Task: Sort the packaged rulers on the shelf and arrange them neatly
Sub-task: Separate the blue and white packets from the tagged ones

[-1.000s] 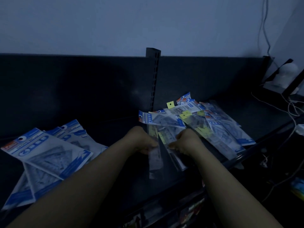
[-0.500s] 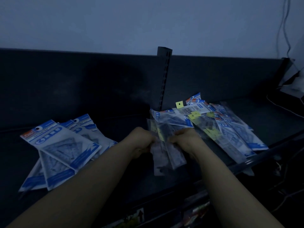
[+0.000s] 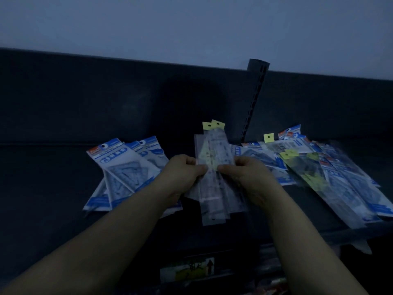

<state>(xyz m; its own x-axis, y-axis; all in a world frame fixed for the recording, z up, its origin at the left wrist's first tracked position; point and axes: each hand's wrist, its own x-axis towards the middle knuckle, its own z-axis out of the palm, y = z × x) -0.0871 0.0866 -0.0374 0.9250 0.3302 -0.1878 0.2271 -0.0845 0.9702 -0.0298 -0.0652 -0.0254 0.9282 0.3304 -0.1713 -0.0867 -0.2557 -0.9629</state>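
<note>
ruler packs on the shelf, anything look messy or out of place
Yes. The right pile is a jumble: blue-labelled and yellow-tagged packs mixed, lying at angles, one corner overhanging the shelf front. The left pile is fanned, not squared.

We're in a shop, dimly lit: a dark metal display shelf (image 3: 63,177) with a slotted upright (image 3: 254,103) at its back edge, packaged rulers (image 3: 340,188) heaped along it, yellow hang tabs (image 3: 268,137) and a barcode label (image 3: 282,146) showing.

Both forearms reach forward, left hand (image 3: 183,171) and right hand (image 3: 249,176) side by side, pinching the ruler packets (image 3: 213,149).
</note>
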